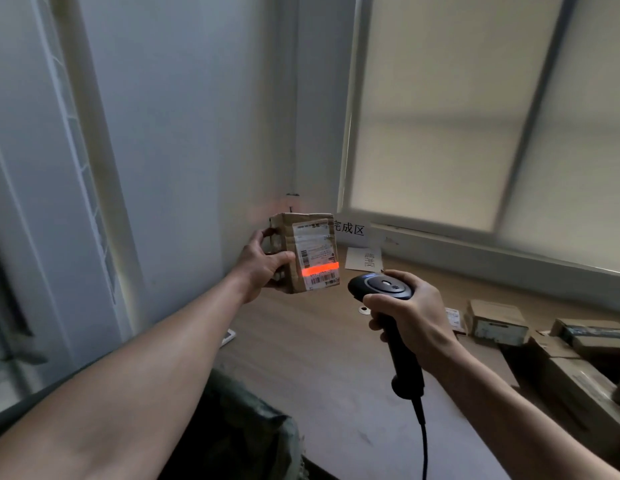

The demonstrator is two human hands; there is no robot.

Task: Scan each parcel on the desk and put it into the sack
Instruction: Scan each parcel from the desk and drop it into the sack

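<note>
My left hand (263,268) grips the small brown cardboard parcel with a white label (301,251) above the far corner of the pale wooden desk (319,341). My right hand (412,317) is curled round the black corded scanner (381,289). Its red beam (320,270) sits just above the lower barcode, so I judge the read may miss. The wall is close behind the parcel and other cardboard boxes (499,322) crowd the right, so open room lies toward the dark sack (253,420) at the near edge.
</note>
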